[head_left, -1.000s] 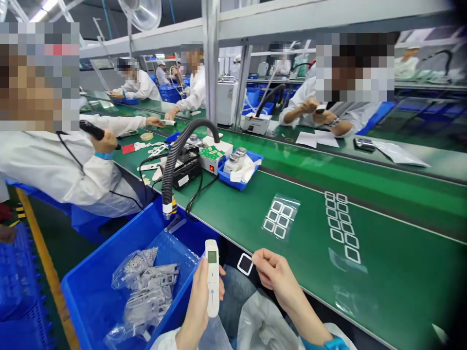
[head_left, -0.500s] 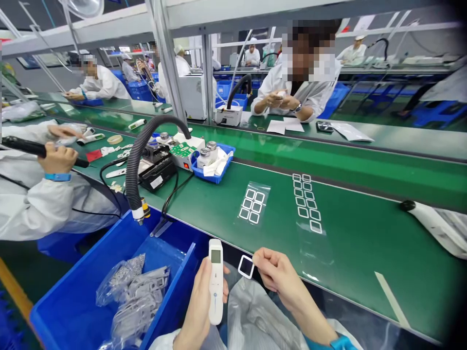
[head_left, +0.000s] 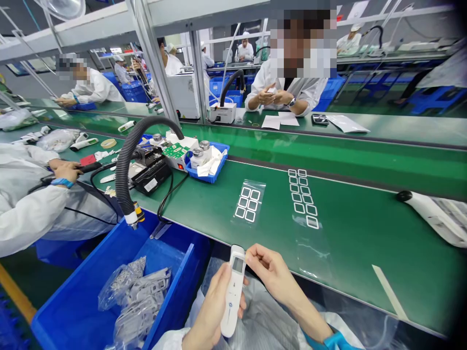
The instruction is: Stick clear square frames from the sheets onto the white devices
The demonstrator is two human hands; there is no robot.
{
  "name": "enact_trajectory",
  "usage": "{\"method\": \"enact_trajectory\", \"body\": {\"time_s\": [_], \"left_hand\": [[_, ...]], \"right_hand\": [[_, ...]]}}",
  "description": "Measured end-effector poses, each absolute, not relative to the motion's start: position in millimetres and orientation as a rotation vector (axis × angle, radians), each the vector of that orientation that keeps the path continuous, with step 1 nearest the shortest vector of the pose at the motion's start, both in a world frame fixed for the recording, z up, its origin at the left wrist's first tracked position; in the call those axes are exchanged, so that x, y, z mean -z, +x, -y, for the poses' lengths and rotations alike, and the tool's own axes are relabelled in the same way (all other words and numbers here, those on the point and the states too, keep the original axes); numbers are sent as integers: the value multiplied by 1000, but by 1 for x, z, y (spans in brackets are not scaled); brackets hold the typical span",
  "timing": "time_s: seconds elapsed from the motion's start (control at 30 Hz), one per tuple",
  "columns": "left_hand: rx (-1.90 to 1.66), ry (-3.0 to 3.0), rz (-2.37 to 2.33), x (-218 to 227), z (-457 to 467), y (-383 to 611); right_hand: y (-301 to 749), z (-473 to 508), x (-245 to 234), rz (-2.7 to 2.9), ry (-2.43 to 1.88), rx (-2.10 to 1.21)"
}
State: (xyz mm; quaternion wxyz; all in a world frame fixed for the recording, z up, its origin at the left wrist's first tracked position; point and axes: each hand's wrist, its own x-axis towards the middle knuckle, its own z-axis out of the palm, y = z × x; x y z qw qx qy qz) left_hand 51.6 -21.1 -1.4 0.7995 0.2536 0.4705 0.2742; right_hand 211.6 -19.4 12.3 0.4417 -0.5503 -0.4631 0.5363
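The left hand (head_left: 211, 311) wraps around a white handheld meter (head_left: 232, 287) with a little screen. The meter stands long-ways, nearly straight up, its top tipped a bit to the right, away from the blue bin (head_left: 171, 301). The right hand (head_left: 272, 272) is just beside that top end — its fingers are pressed close in a small pinch, but I can't tell if they hold anything. So the right hand is nearest the top, the left hand around the lower part. Ahead on the green bench (head_left: 346, 257) lie clear sheets of white square frames (head_left: 248, 201).

Electronics assembly floor: green conveyor bench (head_left: 350, 233), white-coated workers (head_left: 288, 87), soldering station (head_left: 149, 170).
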Motion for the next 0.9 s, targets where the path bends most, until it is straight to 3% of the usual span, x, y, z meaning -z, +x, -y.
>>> {"method": "enact_trajectory", "body": {"time_s": [0.2, 0.43, 0.77, 0.9], "left_hand": [[-586, 530, -999, 3, 22, 54], [-585, 578, -1007, 7, 21, 56], [-491, 835, -962, -2, 16, 63], [-377, 1058, -938, 1, 11, 62]], "right_hand": [[208, 23, -7, 1353, -1470, -1122], [206, 41, 1, 1927, -1527, -258], [221, 25, -8, 1274, -1402, -1064], [230, 21, -9, 1239, -1387, -1192]]}}
